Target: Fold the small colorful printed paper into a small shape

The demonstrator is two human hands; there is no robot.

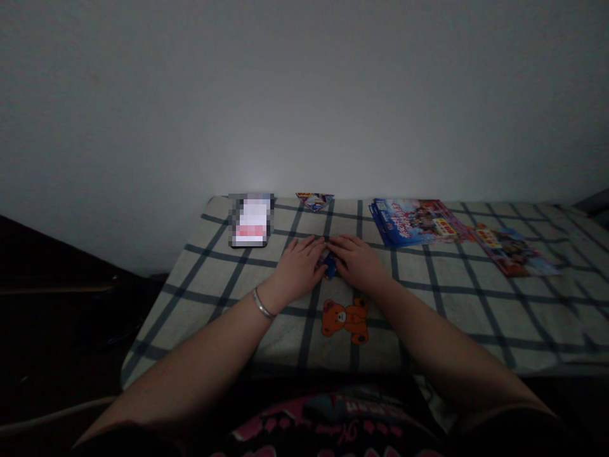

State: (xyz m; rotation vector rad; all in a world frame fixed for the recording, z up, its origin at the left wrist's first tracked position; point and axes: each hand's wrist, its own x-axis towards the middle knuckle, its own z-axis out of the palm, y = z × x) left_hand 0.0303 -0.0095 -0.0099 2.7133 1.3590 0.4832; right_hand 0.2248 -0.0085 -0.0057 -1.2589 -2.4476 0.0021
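Note:
Both my hands rest together on a checked cloth (428, 285) spread over a low surface. My left hand (297, 266), with a silver bangle on the wrist, and my right hand (356, 260) press down on a small blue folded paper piece (329, 263) between them. The fingers of both lie curled over it, fingertips meeting at its far side. Only a small blue part of the piece shows. An orange teddy bear print (346, 319) sits on the cloth just below my hands.
A phone with a lit screen (251, 221) lies at the back left. A small folded colourful paper (314, 200) lies by the wall. Colourful printed leaflets (413, 221) and another (511, 252) lie at the right. The room is dim.

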